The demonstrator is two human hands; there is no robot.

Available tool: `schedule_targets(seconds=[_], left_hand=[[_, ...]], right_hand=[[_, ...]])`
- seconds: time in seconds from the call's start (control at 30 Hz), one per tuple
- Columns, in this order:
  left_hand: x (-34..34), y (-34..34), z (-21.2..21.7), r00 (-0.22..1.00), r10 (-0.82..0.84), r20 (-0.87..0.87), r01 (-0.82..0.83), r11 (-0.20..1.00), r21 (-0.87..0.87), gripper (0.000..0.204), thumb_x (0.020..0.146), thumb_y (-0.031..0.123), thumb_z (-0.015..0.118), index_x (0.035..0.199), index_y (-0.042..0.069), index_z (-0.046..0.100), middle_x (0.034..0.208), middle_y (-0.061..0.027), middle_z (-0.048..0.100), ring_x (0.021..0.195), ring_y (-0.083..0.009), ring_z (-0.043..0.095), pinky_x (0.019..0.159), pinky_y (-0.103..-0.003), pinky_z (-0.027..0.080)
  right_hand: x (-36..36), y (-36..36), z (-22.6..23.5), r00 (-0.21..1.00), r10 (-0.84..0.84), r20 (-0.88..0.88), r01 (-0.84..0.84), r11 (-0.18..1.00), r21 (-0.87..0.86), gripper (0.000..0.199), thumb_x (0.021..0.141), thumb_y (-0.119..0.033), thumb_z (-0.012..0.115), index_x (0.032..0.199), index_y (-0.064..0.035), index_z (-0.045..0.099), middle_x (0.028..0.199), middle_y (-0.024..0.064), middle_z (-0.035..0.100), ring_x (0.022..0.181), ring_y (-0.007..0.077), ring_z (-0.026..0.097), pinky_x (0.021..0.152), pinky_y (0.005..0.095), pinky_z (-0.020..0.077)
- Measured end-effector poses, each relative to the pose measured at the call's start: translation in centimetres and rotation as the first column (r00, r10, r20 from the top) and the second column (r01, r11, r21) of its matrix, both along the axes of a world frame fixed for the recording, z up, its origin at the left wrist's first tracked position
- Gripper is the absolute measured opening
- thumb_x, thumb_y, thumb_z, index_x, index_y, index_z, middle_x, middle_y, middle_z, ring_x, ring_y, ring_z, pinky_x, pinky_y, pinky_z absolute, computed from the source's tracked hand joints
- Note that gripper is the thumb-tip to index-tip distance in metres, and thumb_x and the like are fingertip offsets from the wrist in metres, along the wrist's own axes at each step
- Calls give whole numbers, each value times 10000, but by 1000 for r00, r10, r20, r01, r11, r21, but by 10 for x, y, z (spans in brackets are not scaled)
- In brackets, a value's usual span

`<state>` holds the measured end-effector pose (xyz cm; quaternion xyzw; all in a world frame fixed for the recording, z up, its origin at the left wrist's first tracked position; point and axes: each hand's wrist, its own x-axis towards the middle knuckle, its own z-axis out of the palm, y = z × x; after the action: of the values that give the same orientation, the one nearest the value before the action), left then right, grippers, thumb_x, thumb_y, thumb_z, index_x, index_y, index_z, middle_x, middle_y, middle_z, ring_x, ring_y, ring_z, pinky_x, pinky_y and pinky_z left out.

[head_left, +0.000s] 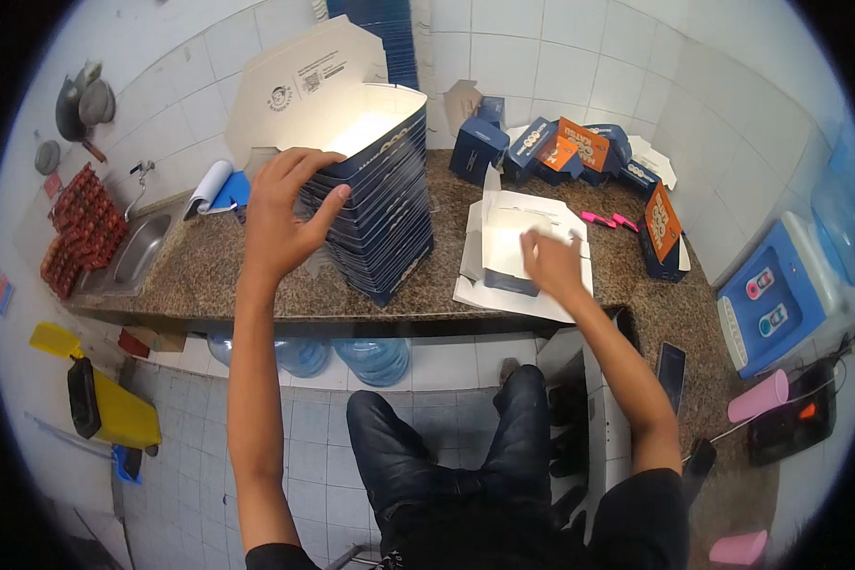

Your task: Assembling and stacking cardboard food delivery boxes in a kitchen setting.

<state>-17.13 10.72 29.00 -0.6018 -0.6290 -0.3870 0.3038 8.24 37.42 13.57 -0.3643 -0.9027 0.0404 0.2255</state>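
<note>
A tall stack of nested dark-blue takeaway boxes stands on the counter, the top one with its white lid raised. My left hand rests at that stack's upper left rim, thumb and fingers apart. To the right lies an unfolded carton box with a white inside and its flaps spread. Over its right side is my right hand, fingers curled and slightly blurred; whatever may be in them is hidden.
Several folded blue boxes, some with orange cards, sit along the back wall. Two pink markers lie near them. A phone and a blue water dispenser are at right. The sink is at far left.
</note>
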Motion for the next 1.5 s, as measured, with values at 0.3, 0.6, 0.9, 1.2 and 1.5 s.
schedule_targets(seconds=[0.3, 0.6, 0.9, 1.2, 1.5], left_hand=[[3, 5, -8, 1000, 7, 15, -8, 998, 62, 271, 819, 210, 754, 1068, 106, 729, 1077, -90, 684, 1052, -299, 624, 966, -406, 433], [4, -3, -4, 1000, 25, -6, -25, 999, 39, 304, 812, 208, 766, 1100, 117, 730, 1110, -94, 669, 1109, -295, 595, 1005, -423, 421], [-3, 7, -7, 999, 42, -24, -37, 982, 184, 199, 779, 180, 782, 941, 90, 708, 993, -69, 647, 1007, -285, 597, 905, -409, 429], [-1, 10, -8, 996, 52, 69, -70, 952, 299, 221, 740, 250, 836, 811, 80, 714, 831, -40, 678, 907, -251, 605, 894, -405, 432], [-7, 12, 4, 977, 40, 208, -88, 970, 228, 173, 729, 247, 792, 681, 111, 697, 738, -12, 680, 844, -212, 592, 862, -376, 418]], right_hand=[[-52, 143, -46, 941, 65, 333, -67, 998, -6, 646, 827, -364, 749, 1379, -128, 511, 1250, 136, 667, 1160, 330, 633, 968, 499, 493], [-24, 170, 67, 998, 36, -54, -21, 969, 246, 357, 824, -290, 724, 1081, -43, 708, 1025, 175, 719, 982, 347, 687, 841, 456, 535], [-121, 28, 273, 814, 483, -322, -510, 860, 0, 391, 823, -282, 659, 1027, 45, 725, 792, 160, 725, 699, 180, 675, 679, 325, 520], [-233, 14, 282, 905, 332, 267, -391, 895, 214, 368, 686, -202, 675, 983, 1, 753, 933, 213, 733, 916, 347, 722, 821, 429, 575], [-217, -11, 268, 951, 157, 267, -260, 874, 412, 342, 737, -202, 678, 1008, 0, 733, 1031, 211, 729, 976, 366, 710, 833, 447, 568]])
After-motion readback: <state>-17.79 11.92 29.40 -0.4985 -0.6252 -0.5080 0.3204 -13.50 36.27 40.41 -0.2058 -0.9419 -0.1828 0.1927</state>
